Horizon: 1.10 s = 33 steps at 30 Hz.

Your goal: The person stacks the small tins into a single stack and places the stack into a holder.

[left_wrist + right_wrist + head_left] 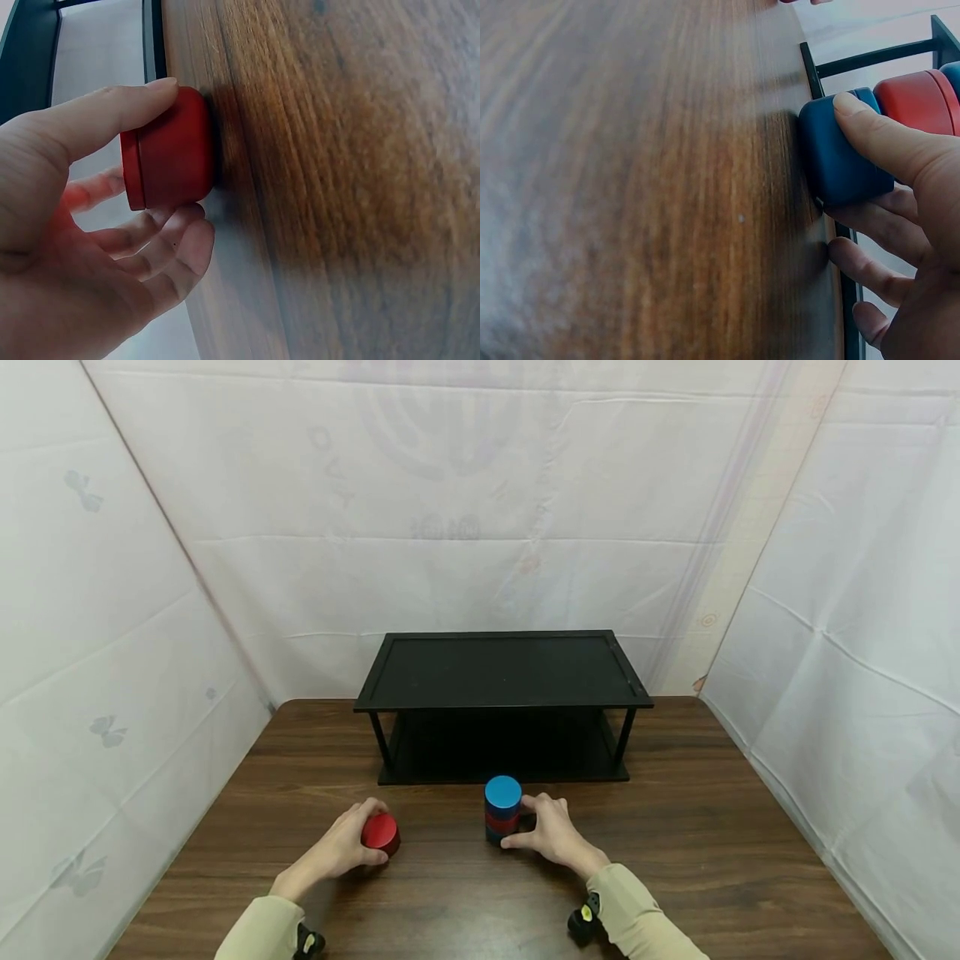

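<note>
My left hand [341, 846] holds a small round red tin [381, 833] on the table. In the left wrist view its thumb lies across the tin's side and lid edge, with fingers curled on the far side. To the right stands an upright stack of tins: a blue tin [502, 792] on top, a red tin [915, 101] in the middle and a dark blue tin [847, 154] at the bottom. My right hand [553, 835] grips the bottom blue tin between thumb and fingers. Part of that tin's far side is hidden by the hand.
A black two-level rack [504, 672] stands at the back of the brown wooden table [697, 827], just behind the stack. White cloth sheets [465, 485] hang behind and along both sides of the table.
</note>
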Each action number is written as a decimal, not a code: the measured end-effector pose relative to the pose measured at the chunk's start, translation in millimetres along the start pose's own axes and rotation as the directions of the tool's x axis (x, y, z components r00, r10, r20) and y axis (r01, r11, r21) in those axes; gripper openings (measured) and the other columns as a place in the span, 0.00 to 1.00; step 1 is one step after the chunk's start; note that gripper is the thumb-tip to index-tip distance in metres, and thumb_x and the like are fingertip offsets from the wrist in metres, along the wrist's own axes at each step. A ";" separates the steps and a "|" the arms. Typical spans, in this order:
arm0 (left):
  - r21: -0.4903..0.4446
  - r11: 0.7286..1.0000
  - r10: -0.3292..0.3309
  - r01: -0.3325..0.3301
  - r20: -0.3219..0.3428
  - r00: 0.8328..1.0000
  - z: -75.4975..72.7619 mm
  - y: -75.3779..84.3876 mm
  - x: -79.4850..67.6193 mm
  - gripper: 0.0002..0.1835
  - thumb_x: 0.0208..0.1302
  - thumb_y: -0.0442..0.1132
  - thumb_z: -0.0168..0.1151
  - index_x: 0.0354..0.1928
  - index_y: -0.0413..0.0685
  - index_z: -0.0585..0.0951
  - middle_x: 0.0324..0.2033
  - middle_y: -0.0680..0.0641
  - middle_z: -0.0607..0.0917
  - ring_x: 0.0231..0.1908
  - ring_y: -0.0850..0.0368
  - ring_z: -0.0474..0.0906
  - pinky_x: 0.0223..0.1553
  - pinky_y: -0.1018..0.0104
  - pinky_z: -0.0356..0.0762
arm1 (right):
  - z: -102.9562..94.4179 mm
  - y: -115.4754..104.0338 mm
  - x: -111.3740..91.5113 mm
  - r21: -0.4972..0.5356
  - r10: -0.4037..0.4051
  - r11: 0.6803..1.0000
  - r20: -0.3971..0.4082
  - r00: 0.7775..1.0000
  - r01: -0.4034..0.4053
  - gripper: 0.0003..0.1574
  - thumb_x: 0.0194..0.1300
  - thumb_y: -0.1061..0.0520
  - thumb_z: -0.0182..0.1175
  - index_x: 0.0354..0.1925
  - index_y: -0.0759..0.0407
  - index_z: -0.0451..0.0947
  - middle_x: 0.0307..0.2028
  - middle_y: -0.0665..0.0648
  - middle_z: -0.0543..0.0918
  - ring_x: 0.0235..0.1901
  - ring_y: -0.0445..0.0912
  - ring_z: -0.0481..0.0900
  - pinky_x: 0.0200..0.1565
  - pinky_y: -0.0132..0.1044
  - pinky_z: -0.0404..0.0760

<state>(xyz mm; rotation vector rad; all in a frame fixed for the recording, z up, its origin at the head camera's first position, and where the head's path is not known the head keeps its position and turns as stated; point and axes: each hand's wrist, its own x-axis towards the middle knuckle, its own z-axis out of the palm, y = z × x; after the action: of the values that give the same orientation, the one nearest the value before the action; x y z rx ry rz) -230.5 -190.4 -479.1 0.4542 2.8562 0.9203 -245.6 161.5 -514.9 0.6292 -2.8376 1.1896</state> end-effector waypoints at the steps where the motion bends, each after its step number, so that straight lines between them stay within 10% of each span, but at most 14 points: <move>1: 0.000 1.000 -0.002 0.002 -0.004 1.000 0.3 0.1 0.0 0.34 0.39 0.34 0.79 0.51 0.43 0.73 0.43 0.44 0.79 0.45 0.50 0.75 0.41 0.57 0.77 | 0.2 0.2 0.0 0.000 0.000 1.000 -0.001 1.000 0.000 0.29 0.48 0.44 0.75 0.48 0.50 0.81 0.43 0.48 0.88 0.41 0.42 0.71 0.43 0.40 0.54; 33: -0.073 0.993 -0.097 0.091 -0.084 0.992 8.6 -11.8 -3.9 0.33 0.40 0.34 0.79 0.51 0.38 0.73 0.45 0.42 0.81 0.43 0.52 0.78 0.42 0.61 0.77 | 0.6 1.7 0.6 -0.010 -0.001 1.000 -0.008 1.000 0.001 0.30 0.47 0.42 0.75 0.48 0.51 0.81 0.42 0.50 0.87 0.40 0.43 0.71 0.44 0.41 0.56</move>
<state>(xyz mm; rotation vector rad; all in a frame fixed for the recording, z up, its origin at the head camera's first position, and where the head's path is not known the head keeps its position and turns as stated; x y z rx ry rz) -228.1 -195.9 -493.0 0.2759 2.8837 1.0433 -246.7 162.0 -516.4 0.6240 -2.8343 1.1745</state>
